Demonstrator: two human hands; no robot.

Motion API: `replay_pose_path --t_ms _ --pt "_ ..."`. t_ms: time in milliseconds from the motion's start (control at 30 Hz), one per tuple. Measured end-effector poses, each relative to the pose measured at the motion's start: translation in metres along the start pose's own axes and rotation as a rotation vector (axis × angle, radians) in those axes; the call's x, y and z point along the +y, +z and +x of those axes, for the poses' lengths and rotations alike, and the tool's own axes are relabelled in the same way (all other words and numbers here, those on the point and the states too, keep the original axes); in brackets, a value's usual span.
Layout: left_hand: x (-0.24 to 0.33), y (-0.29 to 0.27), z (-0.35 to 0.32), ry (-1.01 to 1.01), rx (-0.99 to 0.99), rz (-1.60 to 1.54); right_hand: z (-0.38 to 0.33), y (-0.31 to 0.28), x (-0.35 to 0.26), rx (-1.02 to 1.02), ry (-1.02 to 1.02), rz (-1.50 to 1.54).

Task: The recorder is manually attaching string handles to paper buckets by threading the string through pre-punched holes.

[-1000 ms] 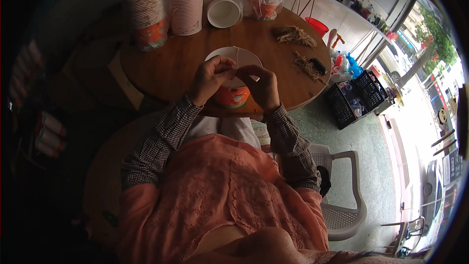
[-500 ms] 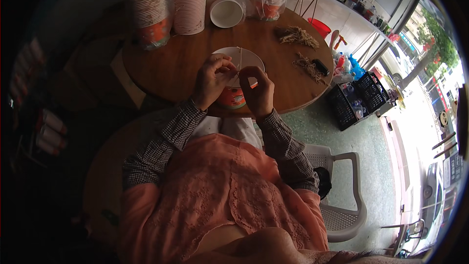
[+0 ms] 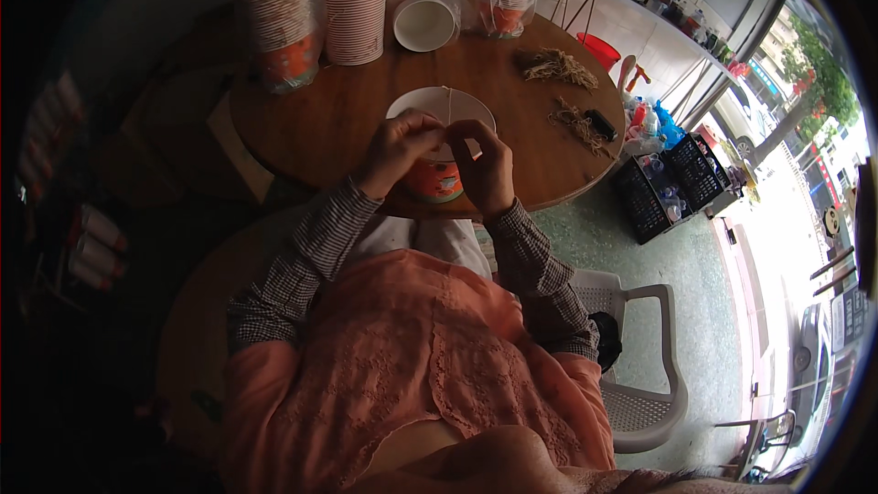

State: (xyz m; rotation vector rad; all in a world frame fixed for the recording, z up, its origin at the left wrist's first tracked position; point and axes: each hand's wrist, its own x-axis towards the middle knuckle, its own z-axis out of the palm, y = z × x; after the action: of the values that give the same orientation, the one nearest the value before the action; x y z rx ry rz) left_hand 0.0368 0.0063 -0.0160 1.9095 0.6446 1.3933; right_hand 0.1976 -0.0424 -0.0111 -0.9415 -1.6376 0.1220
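An orange paper bucket (image 3: 437, 185) with a white inside stands at the near edge of the round wooden table. A thin pale string (image 3: 449, 102) runs from its far rim across the opening toward me. Over the near rim, my left hand (image 3: 402, 148) pinches the string between closed fingertips. Right beside it, my right hand (image 3: 485, 165) also pinches at the string, thumb and forefinger curled together. The fingertips of both hands meet, and they hide the string's near end.
Tall stacks of paper buckets (image 3: 355, 5) stand at the table's far side, near a bucket on its side (image 3: 426, 23). Bundles of string (image 3: 560, 69) and a small black object (image 3: 600, 124) lie at the right. Beyond are a black crate (image 3: 645, 201) and a plastic chair (image 3: 654, 357).
My left hand has moved slightly right and its fingers have closed in against the right hand's fingertips. The bucket has stayed in place.
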Motion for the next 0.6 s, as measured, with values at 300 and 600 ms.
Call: replay_pose_path --t_ms 300,600 --pt "0.015 -0.005 0.007 -0.534 -0.141 -0.699 -0.003 0.001 -0.003 -0.012 0.238 0.364" --pt "0.015 0.002 0.009 -0.511 -0.125 -0.655 0.000 -0.005 -0.008 0.045 0.011 0.007"
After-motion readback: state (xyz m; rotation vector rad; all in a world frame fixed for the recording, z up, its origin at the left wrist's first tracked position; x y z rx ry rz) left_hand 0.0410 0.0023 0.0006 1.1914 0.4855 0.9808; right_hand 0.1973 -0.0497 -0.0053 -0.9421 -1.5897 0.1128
